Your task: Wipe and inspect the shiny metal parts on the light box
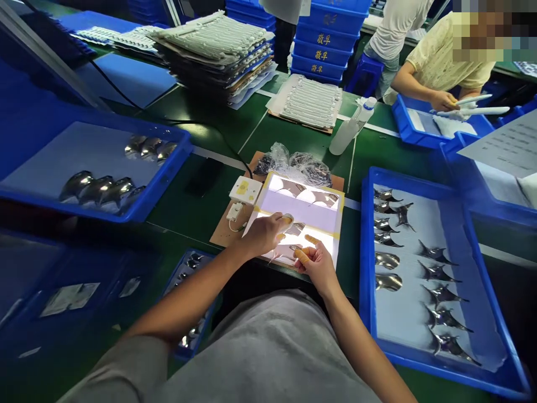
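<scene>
Green worktop point(180, 196), lit panel point(312, 215) — left hand point(265, 234) curled, hold unclear, right hand point(316, 262) pinching small dark piece point(294, 247)

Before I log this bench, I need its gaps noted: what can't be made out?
Head view:
Small tray: middle hidden behind the left forearm.
Plastic bags: contents obscured by crinkled film.
Printed sheet: cut by right edge; writing too small.
Left hand: grip too small to judge.

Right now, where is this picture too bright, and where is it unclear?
Head view: the light panel glares almost white around the left hand and right hand; head view, right: the metal parts carry glints; head view, lower left: pale papers look dim and soft.
</scene>
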A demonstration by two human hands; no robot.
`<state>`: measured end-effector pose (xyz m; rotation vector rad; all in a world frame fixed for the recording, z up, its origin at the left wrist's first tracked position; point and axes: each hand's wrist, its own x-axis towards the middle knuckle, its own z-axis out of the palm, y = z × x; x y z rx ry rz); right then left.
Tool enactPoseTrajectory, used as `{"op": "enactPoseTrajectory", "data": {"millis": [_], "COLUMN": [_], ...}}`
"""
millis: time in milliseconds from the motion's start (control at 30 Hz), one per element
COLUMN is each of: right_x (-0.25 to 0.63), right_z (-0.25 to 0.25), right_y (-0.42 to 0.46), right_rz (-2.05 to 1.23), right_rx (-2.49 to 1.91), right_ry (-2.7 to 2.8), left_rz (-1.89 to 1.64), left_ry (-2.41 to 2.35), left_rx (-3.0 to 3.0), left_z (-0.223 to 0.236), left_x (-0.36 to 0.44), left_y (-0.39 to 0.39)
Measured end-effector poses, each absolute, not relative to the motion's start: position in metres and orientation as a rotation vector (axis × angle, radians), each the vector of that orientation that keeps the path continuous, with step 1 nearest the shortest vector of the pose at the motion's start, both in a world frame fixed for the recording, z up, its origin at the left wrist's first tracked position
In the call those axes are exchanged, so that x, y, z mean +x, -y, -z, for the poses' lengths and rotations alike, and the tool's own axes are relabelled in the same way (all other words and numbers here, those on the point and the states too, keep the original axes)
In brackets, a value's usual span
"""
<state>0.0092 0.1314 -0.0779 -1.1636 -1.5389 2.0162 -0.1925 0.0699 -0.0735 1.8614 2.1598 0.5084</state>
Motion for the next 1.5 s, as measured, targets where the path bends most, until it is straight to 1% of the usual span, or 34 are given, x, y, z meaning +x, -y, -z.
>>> {"op": "enactPoseTrajectory", "data": {"millis": [100, 233, 333, 433, 567, 767, 900, 1000, 1133, 1200, 1267, 1367, 1433, 1500], "right_x": [0.026, 0.039, 0.031, 0.011, -0.012, 0.002, 0.009, -0.007, -0.038, -0.037, -0.011, 0.077, 0.154, 0.224], "right_z": [0.080, 0.089, 0.095, 0.097, 0.095, 0.091, 0.087, 0.086, 0.083, 0.076, 0.061, 0.026, 0.005, -0.005], "right_y": [-0.135, -0.157, -0.179, -0.194, -0.196, -0.190, -0.188, -0.187, -0.186, -0.193, -0.208, -0.228, -0.231, -0.226], "right_rz": [-1.975, -1.774, -1.678, -1.659, -1.738, -1.479, -1.479, -1.517, -1.658, -1.695, -1.646, -1.470, -1.298, -1.190], "right_rx": [-1.199, -1.269, -1.272, -1.239, -1.194, -1.339, -1.346, -1.352, -1.342, -1.310, -1.235, -1.118, -1.204, -1.376], "right_ry": [1.506, 1.362, 1.290, 1.310, 1.490, 1.707, 1.689, 1.652, 1.389, 1.282, 1.212, 1.174, 1.236, 1.332], "left_rz": [-0.456, -0.622, -0.685, -0.605, -0.596, -0.927, -1.071, -1.005, -0.726, -0.651, -0.675, -0.845, -0.925, -0.959], "left_ry": [-2.170, -2.207, -2.031, -1.942, -2.039, -2.168, -2.188, -2.134, -2.155, -2.180, -2.203, -2.250, -2.278, -2.281], "left_rx": [1.899, 1.933, 2.011, 2.007, 1.946, 1.812, 1.746, 1.810, 1.935, 1.997, 2.057, 2.103, 2.081, 2.042], "left_z": [0.068, 0.061, 0.060, 0.066, 0.073, 0.073, 0.077, 0.084, 0.090, 0.091, 0.092, 0.091, 0.087, 0.084], "left_x": [-0.201, -0.210, -0.203, -0.188, -0.178, -0.190, -0.189, -0.179, -0.163, -0.161, -0.165, -0.180, -0.190, -0.196], "left_y": [-0.078, -0.062, -0.043, -0.032, -0.029, -0.013, -0.007, -0.012, -0.020, -0.018, -0.014, -0.009, -0.008, -0.011]}}
